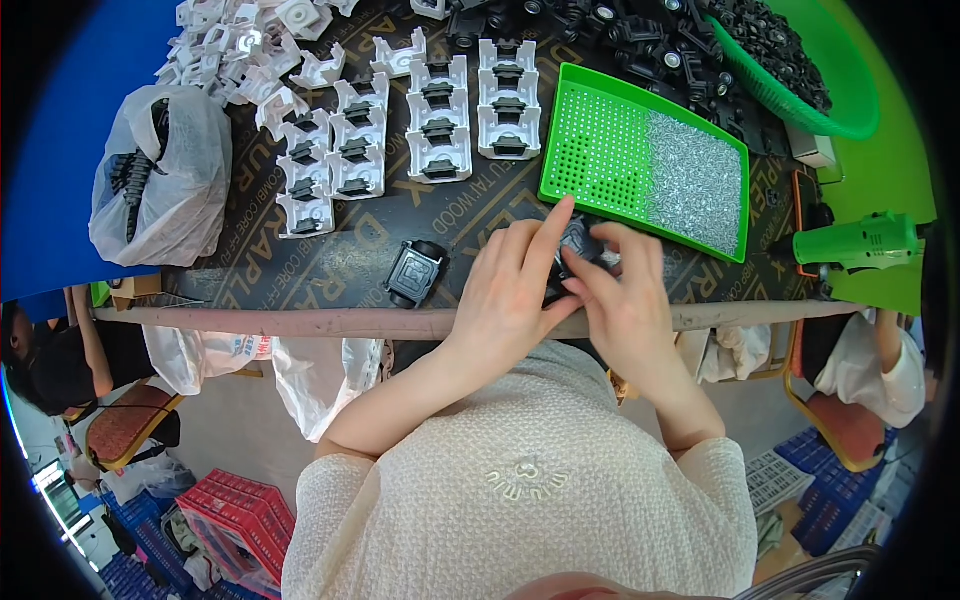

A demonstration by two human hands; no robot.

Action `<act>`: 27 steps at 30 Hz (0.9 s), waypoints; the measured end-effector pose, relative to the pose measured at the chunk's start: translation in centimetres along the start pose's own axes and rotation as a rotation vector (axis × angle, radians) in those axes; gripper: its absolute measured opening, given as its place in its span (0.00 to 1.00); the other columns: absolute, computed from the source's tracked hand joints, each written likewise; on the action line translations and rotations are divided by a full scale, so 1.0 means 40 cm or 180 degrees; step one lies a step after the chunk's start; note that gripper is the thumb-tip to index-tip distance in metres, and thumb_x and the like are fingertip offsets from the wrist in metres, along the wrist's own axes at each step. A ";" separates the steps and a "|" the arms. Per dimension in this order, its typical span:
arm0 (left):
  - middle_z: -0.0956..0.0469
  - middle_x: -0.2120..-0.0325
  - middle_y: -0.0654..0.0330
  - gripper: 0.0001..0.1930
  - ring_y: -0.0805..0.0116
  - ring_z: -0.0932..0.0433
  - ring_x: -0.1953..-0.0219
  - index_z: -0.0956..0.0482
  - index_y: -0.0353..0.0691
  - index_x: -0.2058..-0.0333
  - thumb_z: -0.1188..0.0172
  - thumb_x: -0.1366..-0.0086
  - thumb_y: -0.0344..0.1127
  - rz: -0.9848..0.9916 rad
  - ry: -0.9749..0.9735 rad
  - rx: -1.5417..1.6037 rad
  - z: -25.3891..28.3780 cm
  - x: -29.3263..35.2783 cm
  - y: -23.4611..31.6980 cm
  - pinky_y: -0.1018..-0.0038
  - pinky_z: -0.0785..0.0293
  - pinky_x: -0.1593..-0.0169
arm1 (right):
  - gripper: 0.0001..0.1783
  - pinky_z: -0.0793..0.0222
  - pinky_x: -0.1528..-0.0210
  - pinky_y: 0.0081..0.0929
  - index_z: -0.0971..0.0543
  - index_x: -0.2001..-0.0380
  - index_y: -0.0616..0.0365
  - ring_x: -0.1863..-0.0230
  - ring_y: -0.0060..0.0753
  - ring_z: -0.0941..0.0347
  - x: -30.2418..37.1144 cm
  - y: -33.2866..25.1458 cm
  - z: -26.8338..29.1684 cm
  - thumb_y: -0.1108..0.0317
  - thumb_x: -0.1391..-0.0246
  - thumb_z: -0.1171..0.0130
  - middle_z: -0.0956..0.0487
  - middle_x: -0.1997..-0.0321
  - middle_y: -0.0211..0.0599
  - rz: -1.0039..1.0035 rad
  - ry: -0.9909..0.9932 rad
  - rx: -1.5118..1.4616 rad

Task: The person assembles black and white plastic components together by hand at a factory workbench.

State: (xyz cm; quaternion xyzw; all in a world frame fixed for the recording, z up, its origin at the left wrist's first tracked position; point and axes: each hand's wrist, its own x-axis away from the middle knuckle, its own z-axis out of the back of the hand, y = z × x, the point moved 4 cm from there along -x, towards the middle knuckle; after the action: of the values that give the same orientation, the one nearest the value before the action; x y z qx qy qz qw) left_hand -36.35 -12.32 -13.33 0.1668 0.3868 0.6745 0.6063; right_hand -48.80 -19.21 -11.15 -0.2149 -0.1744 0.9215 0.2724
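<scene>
Close to the table's front edge, my left hand [508,282] and my right hand [627,295] hold a black toy car chassis [574,238] between them. My left index finger points up along its left side, with the thumb low beside it. The fingers of my right hand curl over its right side and the thumb presses toward its middle. Most of the chassis is hidden by my fingers. A similar black chassis with wheels [415,273] lies on the table left of my left hand. Just beyond my hands is a green tray [562,140] with small silvery screws [697,170] heaped in its right half.
White plastic shells with black inserts [440,135] stand in rows, with loose white shells [240,45] behind. A plastic bag with black parts [165,180] sits at left. Black chassis [640,45] and a green basket [780,95] fill the far right, near a green power screwdriver [865,242].
</scene>
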 end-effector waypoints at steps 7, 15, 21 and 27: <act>0.28 0.60 0.51 0.50 0.51 0.29 0.57 0.46 0.38 0.31 0.30 0.53 0.21 -0.0295 0.0084 0.0440 0.007 -0.001 -0.015 0.60 0.30 0.50 | 0.19 0.29 0.57 0.37 0.19 0.57 0.56 0.56 0.44 0.30 -0.015 0.013 0.020 0.70 0.56 0.31 0.28 0.56 0.41 0.0055 -0.0137 -0.0172; 0.27 0.63 0.52 0.52 0.53 0.28 0.59 0.47 0.39 0.30 0.30 0.54 0.20 -0.0347 0.0138 0.0520 0.002 -0.004 -0.016 0.61 0.29 0.52 | 0.21 0.32 0.56 0.38 0.22 0.57 0.59 0.55 0.43 0.31 -0.032 0.014 0.022 0.70 0.58 0.33 0.29 0.57 0.39 0.0128 -0.0527 0.0080; 0.27 0.63 0.54 0.53 0.54 0.28 0.60 0.47 0.39 0.30 0.30 0.55 0.19 -0.0508 0.0140 0.0492 0.004 -0.005 -0.017 0.62 0.29 0.52 | 0.17 0.32 0.57 0.37 0.26 0.63 0.63 0.56 0.43 0.32 -0.058 -0.024 0.006 0.78 0.61 0.39 0.31 0.60 0.40 0.0212 -0.0834 0.0766; 0.27 0.64 0.54 0.53 0.54 0.29 0.60 0.47 0.36 0.30 0.32 0.57 0.18 -0.0497 0.0174 0.0493 0.011 0.002 -0.016 0.63 0.29 0.52 | 0.17 0.32 0.56 0.40 0.27 0.64 0.64 0.58 0.48 0.33 -0.077 -0.019 0.004 0.84 0.63 0.43 0.31 0.61 0.43 0.0311 -0.1058 0.0083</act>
State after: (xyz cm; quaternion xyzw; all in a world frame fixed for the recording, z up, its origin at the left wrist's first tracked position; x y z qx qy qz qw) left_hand -35.64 -12.14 -13.53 0.1640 0.4660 0.5976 0.6315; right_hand -46.24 -20.42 -9.76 -0.0642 -0.1945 0.9587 0.1974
